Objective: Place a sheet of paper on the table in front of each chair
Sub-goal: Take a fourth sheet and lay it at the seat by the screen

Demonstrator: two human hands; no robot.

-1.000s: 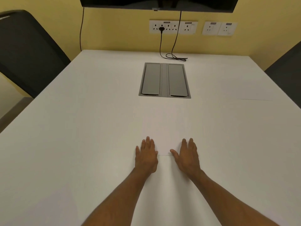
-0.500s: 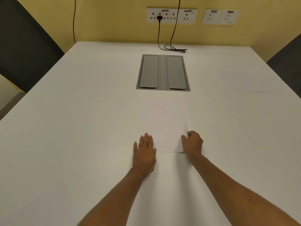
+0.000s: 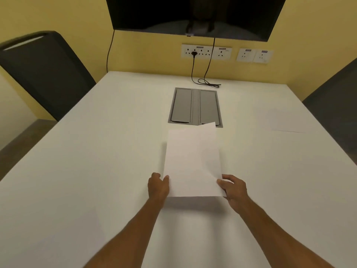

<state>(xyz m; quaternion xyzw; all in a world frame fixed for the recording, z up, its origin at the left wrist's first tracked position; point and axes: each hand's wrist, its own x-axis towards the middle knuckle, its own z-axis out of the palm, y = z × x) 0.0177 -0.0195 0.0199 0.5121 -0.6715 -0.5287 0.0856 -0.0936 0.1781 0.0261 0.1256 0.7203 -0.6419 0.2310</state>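
- Head view: you have the sheet of paper [image 3: 192,161] pinched at its two near corners; your left hand [image 3: 158,185] is curled round the near-left corner, thumb on top, and your right hand [image 3: 233,188] grips the near-right corner the same way; neither hand holds anything else.
- Head view: the sheet is lifted off the table [image 3: 87,161], its shadow lying beneath the near edge; its long axis runs straight away from you, and its far right corner overlaps the grey cable hatch [image 3: 195,107] in the picture.
- Head view: a second sheet [image 3: 280,120] lies flat near the right edge, in front of the right chair [image 3: 336,101]; the left chair [image 3: 44,74] has no paper visible before it, so that place looks the likelier target.
- Head view: that spot lies forward and to your left, so your left hand is the nearer one; you would probably swing the sheet leftward, and turn its long axis across the table if it is to face that seat.
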